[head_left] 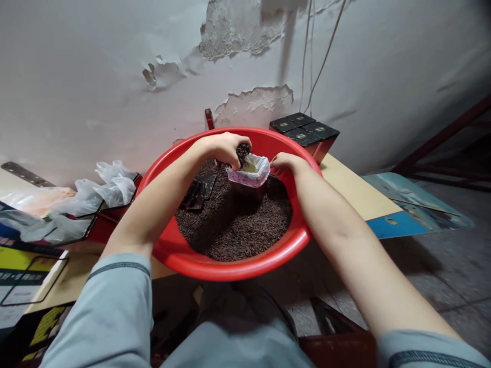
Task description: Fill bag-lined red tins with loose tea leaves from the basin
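Note:
A wide red basin (230,271) holds a heap of dark, dry tea leaves (238,230). Standing in the heap is a small dark red tin (251,193), its mouth lined with a thin plastic bag (249,178) folded out over the rim. My left hand (232,148) is closed around a clump of tea leaves (243,153) just above the bag's opening. At the opposite side, the curled fingers of my right hand (286,162) pinch the edge of the bag. A black tin lid (203,189) lies on the leaves below my left forearm.
Several black-topped tins (305,128) stand behind the basin on the right. To the left are open tins lined with plastic bags (88,197). The pale board (356,194) reaches rightward over a blue panel (387,222). A peeling wall (115,92) closes off the back.

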`<state>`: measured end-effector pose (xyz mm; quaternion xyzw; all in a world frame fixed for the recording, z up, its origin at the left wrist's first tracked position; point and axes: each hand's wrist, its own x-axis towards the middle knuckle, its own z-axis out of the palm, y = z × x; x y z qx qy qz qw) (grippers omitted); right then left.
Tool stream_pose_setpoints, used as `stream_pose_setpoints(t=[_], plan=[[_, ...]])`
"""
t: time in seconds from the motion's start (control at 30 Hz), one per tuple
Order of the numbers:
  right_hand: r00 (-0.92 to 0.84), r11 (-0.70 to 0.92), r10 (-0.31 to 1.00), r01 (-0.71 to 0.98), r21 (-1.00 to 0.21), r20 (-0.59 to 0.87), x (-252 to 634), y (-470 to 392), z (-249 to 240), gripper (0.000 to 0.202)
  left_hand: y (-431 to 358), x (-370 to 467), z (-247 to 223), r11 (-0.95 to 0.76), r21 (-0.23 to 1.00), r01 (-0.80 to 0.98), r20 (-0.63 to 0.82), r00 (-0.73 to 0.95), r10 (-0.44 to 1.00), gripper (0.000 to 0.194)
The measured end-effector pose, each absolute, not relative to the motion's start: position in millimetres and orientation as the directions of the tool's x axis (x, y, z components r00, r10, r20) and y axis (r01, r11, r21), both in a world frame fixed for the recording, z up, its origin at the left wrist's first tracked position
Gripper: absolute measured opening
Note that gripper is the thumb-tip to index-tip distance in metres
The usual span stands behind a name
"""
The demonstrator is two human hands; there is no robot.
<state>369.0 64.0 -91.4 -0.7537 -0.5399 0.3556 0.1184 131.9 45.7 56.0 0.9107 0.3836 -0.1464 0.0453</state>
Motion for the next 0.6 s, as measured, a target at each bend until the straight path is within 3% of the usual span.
stream_pose_setpoints(t=[0.1, 0.23, 0.37, 0.6], plan=[[0.159, -0.389, 0.897, 0.727, -0.565, -0.413, 366.5, 59.1, -85.5, 0.042, 57.8, 147.6, 55.1, -0.713, -0.049, 0.699, -0.292, 0.673, 0.68, 0.093], [0.15, -0.39, 0.894, 0.725, -0.568, -0.423, 364.7, 56.3, -81.6, 0.039, 72.2, 156.1, 46.7, -0.764, -0.093, 0.638, -0.256, 0.727, 0.638, 0.078], [0.174, -0.406, 0.89, 0.726, -0.556, -0.422, 363.3, 55.9, -80.0, 0.037, 82.5, 156.2, 38.8, -0.821, -0.095, 0.563, -0.149, 0.807, 0.571, 0.062], [0.159, -0.353, 0.91, 0.783, -0.513, -0.383, 369.9, 59.4, -83.6, 0.04, 82.3, 160.2, 34.0, -0.871, -0.049, 0.488, 0.015, 0.873, 0.488, 0.052]])
